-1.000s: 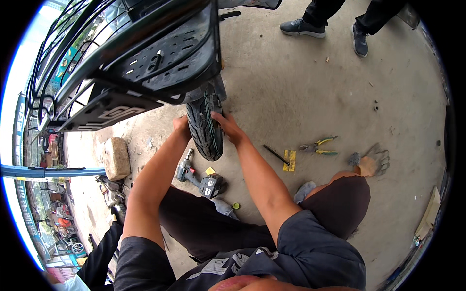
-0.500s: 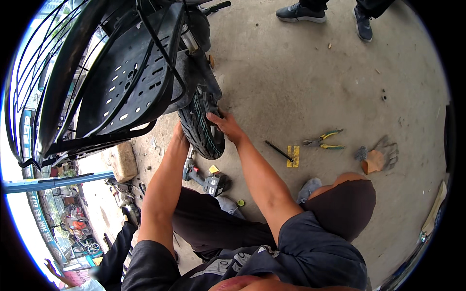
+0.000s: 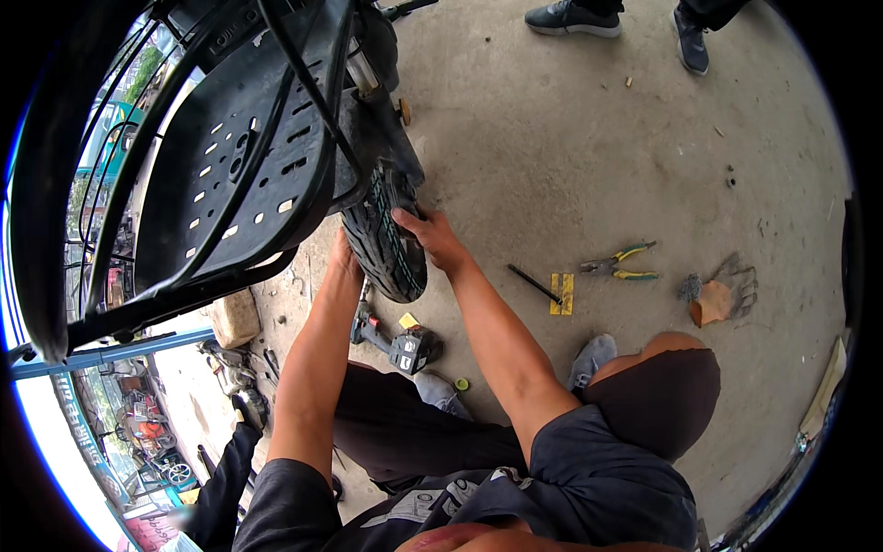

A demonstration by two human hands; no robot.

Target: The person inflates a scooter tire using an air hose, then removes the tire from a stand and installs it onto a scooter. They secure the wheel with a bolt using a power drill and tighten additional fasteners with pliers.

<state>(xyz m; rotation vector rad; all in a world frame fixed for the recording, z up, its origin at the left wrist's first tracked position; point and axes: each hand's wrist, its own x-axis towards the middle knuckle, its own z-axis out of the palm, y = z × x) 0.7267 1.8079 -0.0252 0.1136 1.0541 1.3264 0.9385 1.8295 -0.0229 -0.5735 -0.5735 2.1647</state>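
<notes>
A black front wheel (image 3: 397, 262) with a treaded tyre stands between my hands, below the fork of a two-wheeler. My left hand (image 3: 345, 258) presses on the tyre's left side, its fingers mostly hidden behind it. On the other side my right hand (image 3: 430, 239) grips the wheel, thumb along the tyre and fingertips out of sight. Above the wheel a black basket (image 3: 225, 184) with a slotted plastic panel leans to the left. Close beneath the tyre, a cordless power tool (image 3: 405, 348) lies on the ground.
On the concrete to the right lie a dark rod (image 3: 533, 283), a yellow piece (image 3: 567, 299), pliers (image 3: 621, 265) and a work glove (image 3: 727, 293). A stone block (image 3: 236, 319) sits at left. Another person's shoes (image 3: 572, 20) stand at the far side.
The basket has tilted and swung, its outer rim now lower and larger at the left. My hands keep their places on the wheel, and the wheel has barely moved.
</notes>
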